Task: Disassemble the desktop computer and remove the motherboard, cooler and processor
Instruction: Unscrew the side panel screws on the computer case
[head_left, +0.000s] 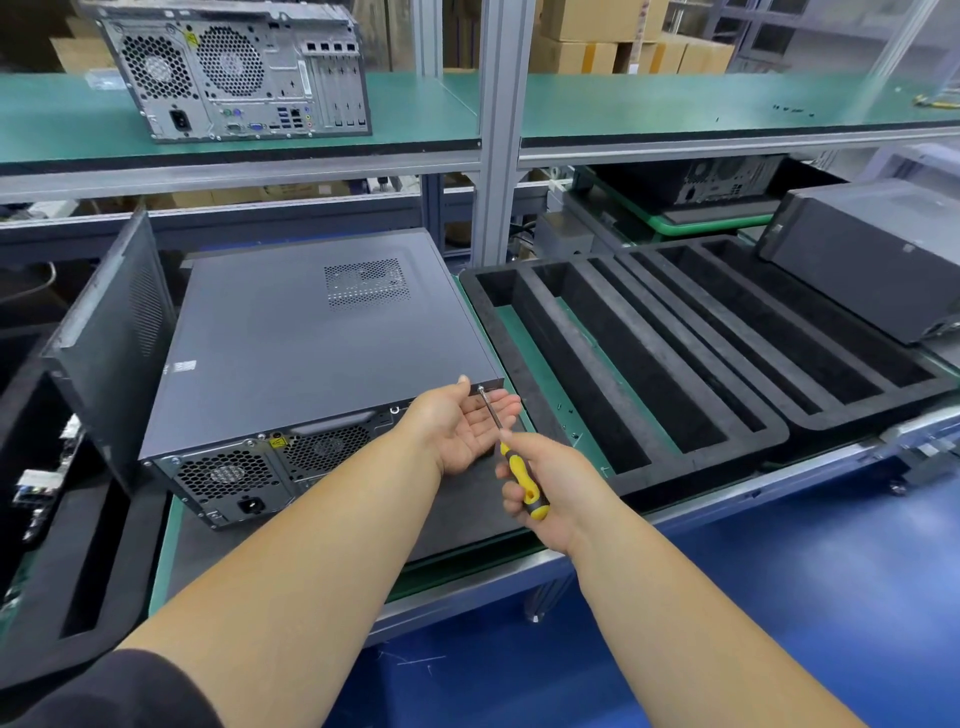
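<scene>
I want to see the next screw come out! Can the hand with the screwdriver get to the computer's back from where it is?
Probably yes. The right hand holds the screwdriver with its tip already at the computer case's rear top corner. The left hand lies open, palm up, under the shaft, not blocking it.

The right hand (550, 488) grips a yellow screwdriver (524, 480), tip at the desktop computer's (311, 338) rear corner, left hand (462, 431) cupped beneath.

Matt grey metal computer case (311, 338); black foam tray (649, 374)

Bare forearms, both hands (470, 434) ungloved; black short sleeve (104, 691) well behind the left hand, at the upper arm.
</scene>
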